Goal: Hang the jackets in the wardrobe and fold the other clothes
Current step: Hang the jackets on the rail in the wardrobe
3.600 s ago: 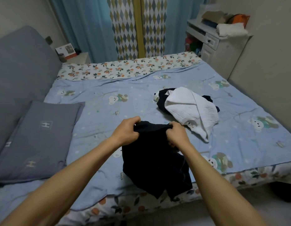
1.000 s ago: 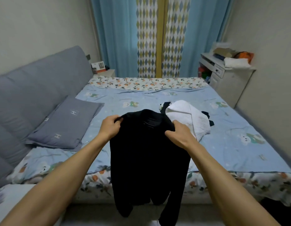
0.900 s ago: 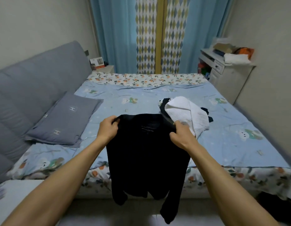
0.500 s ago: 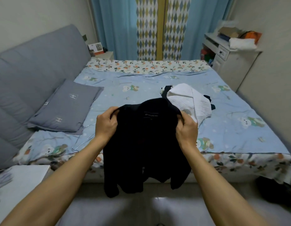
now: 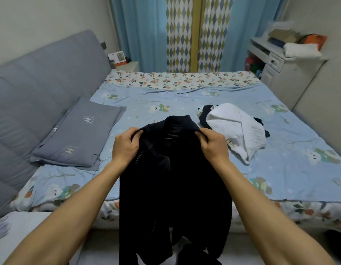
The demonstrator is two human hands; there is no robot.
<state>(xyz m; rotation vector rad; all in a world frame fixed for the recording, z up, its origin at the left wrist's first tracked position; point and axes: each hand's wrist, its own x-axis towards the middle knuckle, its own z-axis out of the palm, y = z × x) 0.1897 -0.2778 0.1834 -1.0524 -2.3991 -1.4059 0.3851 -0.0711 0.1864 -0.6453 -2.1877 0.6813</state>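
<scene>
Count, head view: hands 2, namely left hand (image 5: pixel 125 148) and right hand (image 5: pixel 213 147). Black jacket (image 5: pixel 173 178): 1. White garment (image 5: pixel 236 129): 1, lying on 1 dark garment (image 5: pixel 204 115). Grey pillow (image 5: pixel 79 134): 1. Bed (image 5: pixel 299 178): 1. White cabinet (image 5: pixel 280 73): 1.

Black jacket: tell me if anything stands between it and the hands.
Nothing does. The left hand and right hand both grip the black jacket at its collar, and it hangs before the bed.
</scene>
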